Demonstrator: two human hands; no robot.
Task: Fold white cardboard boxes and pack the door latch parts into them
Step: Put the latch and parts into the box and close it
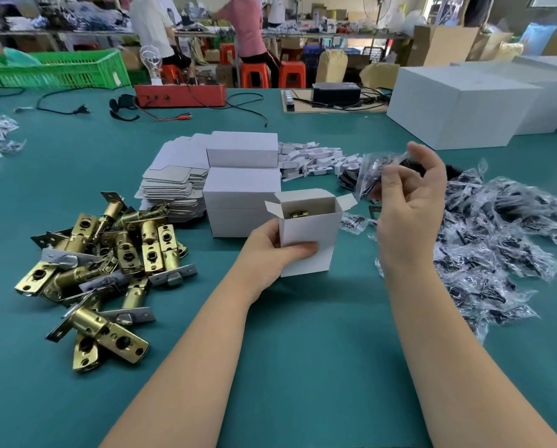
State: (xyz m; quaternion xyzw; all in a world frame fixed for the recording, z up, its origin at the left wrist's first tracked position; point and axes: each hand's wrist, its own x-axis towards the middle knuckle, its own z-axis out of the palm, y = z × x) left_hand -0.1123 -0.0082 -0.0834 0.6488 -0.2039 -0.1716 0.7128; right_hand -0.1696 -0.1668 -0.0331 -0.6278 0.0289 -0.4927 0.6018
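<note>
My left hand [272,250] grips a small white cardboard box [309,234] standing upright on the green table, its top flaps open. A brass latch part [299,214] shows inside it. My right hand [409,205] is raised just right of the box and pinches a clear plastic bag of black parts [375,174]. A pile of brass door latches [105,263] lies at the left. Flat unfolded box blanks [173,182] are stacked behind, beside closed white boxes [241,185]. Many more clear bags of black parts [503,240] are heaped at the right.
Small white cardboard inserts [312,158] lie behind the boxes. A large white carton [458,105] stands back right, a red device [180,95] with cables and a green crate [60,69] further back. Other people sit on orange stools beyond the table.
</note>
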